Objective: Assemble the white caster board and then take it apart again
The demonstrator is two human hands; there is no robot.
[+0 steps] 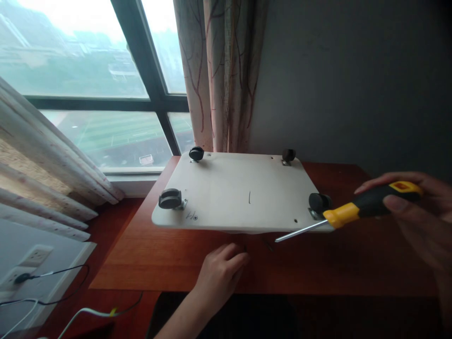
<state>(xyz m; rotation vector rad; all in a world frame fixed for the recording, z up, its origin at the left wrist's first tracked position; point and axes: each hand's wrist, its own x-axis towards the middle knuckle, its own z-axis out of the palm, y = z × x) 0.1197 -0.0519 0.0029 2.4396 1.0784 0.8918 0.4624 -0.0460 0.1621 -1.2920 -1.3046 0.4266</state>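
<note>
My right hand (416, 207) grips a yellow-and-black screwdriver (370, 206), its metal shaft pointing left and slightly down over the front right corner of a white board (233, 193). The board lies on the table with black caster wheels standing up at its corners, such as the front left caster (170, 199) and the front right caster (319, 203). In front of the board, my left hand (222, 266) rests low over the table, fingers pinched at a small dark screw (245, 248). Other thin dark screws (269, 245) lie just right of it.
The reddish wooden table (141, 263) ends at a front edge below my left hand. Behind it are a curtain (226, 75) and a grey wall (335, 84). A window (92, 56) is at the left, above a wall socket (21, 270) with cables (88, 310).
</note>
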